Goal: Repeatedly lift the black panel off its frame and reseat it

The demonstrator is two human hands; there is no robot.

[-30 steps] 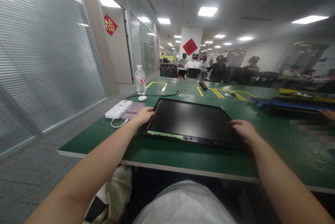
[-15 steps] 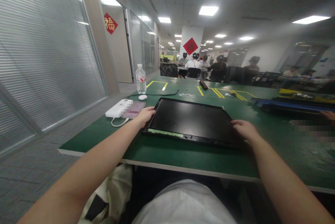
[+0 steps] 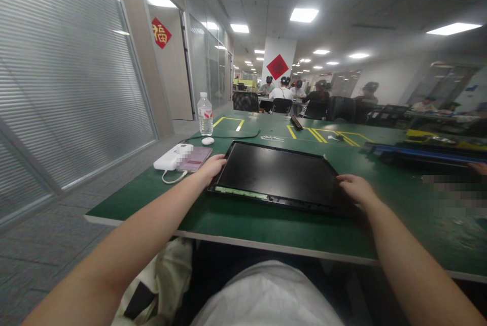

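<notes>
A black display panel (image 3: 279, 171) in a thin dark frame lies face up over the green table (image 3: 236, 224). Along its near edge runs a pale green strip (image 3: 239, 193), with small parts beside it. My left hand (image 3: 213, 167) is closed on the panel's left edge, thumb near the rim. At the opposite side, my right hand (image 3: 355, 187) grips the right edge, fingers partly hidden beneath. Whether the panel's underside rests fully on the table cannot be seen.
Left of the panel are a white power bank (image 3: 169, 157) with a cable, a phone (image 3: 196, 158), a small white case (image 3: 207, 141) and a water bottle (image 3: 206, 115). Small screwdrivers or bits (image 3: 272, 138) lie behind it. Another person's hand (image 3: 478, 167) is at far right.
</notes>
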